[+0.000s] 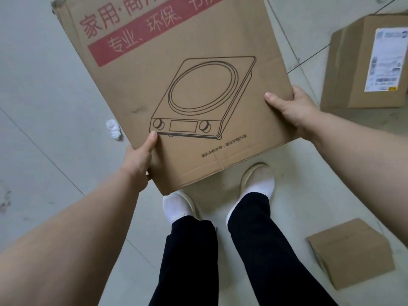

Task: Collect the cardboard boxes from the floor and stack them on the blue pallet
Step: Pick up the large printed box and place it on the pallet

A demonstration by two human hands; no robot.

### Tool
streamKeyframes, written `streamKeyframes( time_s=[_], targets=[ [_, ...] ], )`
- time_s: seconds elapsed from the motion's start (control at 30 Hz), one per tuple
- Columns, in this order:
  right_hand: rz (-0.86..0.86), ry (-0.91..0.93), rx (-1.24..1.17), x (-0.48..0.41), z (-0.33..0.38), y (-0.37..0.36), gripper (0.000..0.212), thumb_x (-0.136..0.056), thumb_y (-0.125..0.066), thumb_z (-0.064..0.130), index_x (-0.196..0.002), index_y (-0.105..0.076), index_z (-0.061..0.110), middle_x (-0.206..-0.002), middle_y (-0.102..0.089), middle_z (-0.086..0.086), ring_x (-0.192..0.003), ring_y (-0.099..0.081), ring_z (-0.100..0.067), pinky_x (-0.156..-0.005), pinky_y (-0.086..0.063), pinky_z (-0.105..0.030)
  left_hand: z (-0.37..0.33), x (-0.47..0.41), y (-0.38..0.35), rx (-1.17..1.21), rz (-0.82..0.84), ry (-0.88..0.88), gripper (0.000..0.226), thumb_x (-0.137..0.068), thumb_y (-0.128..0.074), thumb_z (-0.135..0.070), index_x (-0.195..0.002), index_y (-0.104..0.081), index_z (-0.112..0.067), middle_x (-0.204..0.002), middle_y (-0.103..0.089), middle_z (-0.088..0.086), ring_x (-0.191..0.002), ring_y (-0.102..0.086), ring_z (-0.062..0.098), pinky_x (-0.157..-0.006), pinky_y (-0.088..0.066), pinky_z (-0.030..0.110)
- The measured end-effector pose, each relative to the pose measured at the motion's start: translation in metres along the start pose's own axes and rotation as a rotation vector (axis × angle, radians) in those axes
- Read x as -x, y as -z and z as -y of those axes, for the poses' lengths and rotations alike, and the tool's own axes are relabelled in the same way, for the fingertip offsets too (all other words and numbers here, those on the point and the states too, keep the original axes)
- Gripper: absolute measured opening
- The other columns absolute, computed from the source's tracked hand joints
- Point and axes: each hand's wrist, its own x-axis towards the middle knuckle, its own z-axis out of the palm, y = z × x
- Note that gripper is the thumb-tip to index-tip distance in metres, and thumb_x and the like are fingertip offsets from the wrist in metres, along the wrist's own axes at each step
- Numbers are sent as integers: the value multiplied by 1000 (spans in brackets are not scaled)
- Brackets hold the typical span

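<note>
Pale tiled floor (44,85) fills the frame. Centre and upper centre, we note a large flat cardboard box (176,85) printed with an induction-cooker drawing and red Chinese lettering, lifted clear of the floor above the person's white shoes (178,206). Upper right, a taller box with a shipping label (353,69) sits on the floor; lower right lies a small plain box (351,252). The right hand (293,109) grips the printed box's right edge, thumb laid on top, fingers curled under and hidden. The left hand (141,155) pinches its near-left edge the same way. A crumpled white paper scrap (113,129) lies centre left. The blue pallet is out of view, so we cannot tell what is stacked. We judge one box in transit, with at least two left to collect.
</note>
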Motion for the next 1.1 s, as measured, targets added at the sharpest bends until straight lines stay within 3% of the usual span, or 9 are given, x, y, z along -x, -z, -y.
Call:
streamKeyframes(
  time_s=[0.17,0.27,0.43,0.6,0.67,0.77,0.83,1.0,1.1],
  targets=[
    [-14,-36,-45,35,-3,11,60,-53,-75,65,-104,-61,36,-101,-70,13,-94,-67,-12,-90,-54,-39,-2,27,16,-14,-21,-16,66,-79,-71,-54,-131,-45,-24,-124,-57,-5,-108,-54,21,-91,-44,43],
    [-19,-59,-89,63,-3,19,57,-47,-75,67,-95,-64,37,-98,-72,13,-93,-68,-12,-91,-54,-41,-10,50,32,-54,-56,-56,65,-77,-74,-53,-128,-46,-23,-125,-58,-3,-109,-55,22,-99,-44,46],
    [17,-77,-151,115,20,39,46,-68,-80,46,-107,-60,34,-104,-69,10,-99,-66,-17,-92,-52,-39,-44,99,59,-157,-76,-108,66,-77,-75,-50,-127,-48,-17,-125,-58,3,-112,-54,27,-98,-43,43],
    [66,-77,-185,165,55,73,40,-80,-76,33,-116,-59,28,-113,-67,4,-101,-63,-19,-95,-50,-38,-91,161,84,-289,-57,-159,58,-81,-73,-45,-123,-49,-13,-121,-57,5,-108,-53,27,-85,-41,37],
    [65,-76,-214,189,71,87,41,-83,-74,29,-119,-57,24,-113,-65,1,-97,-62,-19,-88,-50,-33,-108,188,92,-316,-33,-175,61,-80,-74,-46,-125,-50,-12,-121,-59,7,-108,-55,29,-83,-43,38],
    [60,-80,-263,221,95,108,44,-86,-70,25,-127,-54,20,-110,-62,-1,-81,-59,-11,-65,-46,-24,-128,230,100,-337,-39,-201,62,-79,-75,-46,-125,-52,-12,-120,-60,9,-108,-56,30,-83,-44,39],
    [65,-77,-283,239,107,122,47,-88,-69,24,-130,-51,19,-109,-60,0,-76,-57,-7,-60,-43,-22,-139,256,103,-335,-47,-219,63,-79,-75,-46,-125,-51,-12,-121,-59,9,-108,-56,30,-85,-44,39],
    [36,-56,-293,280,133,159,52,-86,-70,30,-133,-48,21,-117,-61,-1,-98,-60,-22,-76,-48,-29,-166,318,107,-367,-89,-286,65,-78,-74,-50,-125,-50,-13,-121,-57,8,-107,-54,30,-83,-42,38],
    [8,-37,-313,305,146,180,53,-86,-70,32,-132,-48,21,-117,-61,-2,-102,-60,-23,-86,-47,-32,-181,355,106,-379,-91,-335,65,-79,-72,-49,-127,-49,-13,-121,-56,7,-105,-52,30,-84,-41,38]
  ],
)
